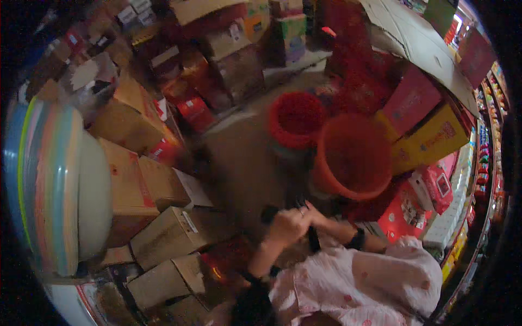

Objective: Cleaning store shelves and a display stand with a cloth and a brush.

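Note:
My left hand point(288, 225) and my right hand point(317, 217) meet in front of my body, touching each other with their fingers curled closed. A ring shows on one finger. Whatever lies between the fingers is too dark and small to make out. A dark strip point(314, 239) hangs just below the hands, and I cannot tell whether they grip it. Just beyond my hands stands an orange bucket-like tub point(354, 157), its opening facing up. Behind it to the left is a red basket point(297, 119) with a rough-looking rim.
Cardboard boxes point(163, 233) crowd the left side and the back. A stack of coloured plastic basins point(54, 185) rises at the far left. On the right are a yellow carton point(432, 140), a pink-red package point(435, 190) and shelves of small packets point(483, 157). Brown floor point(239, 157) lies ahead.

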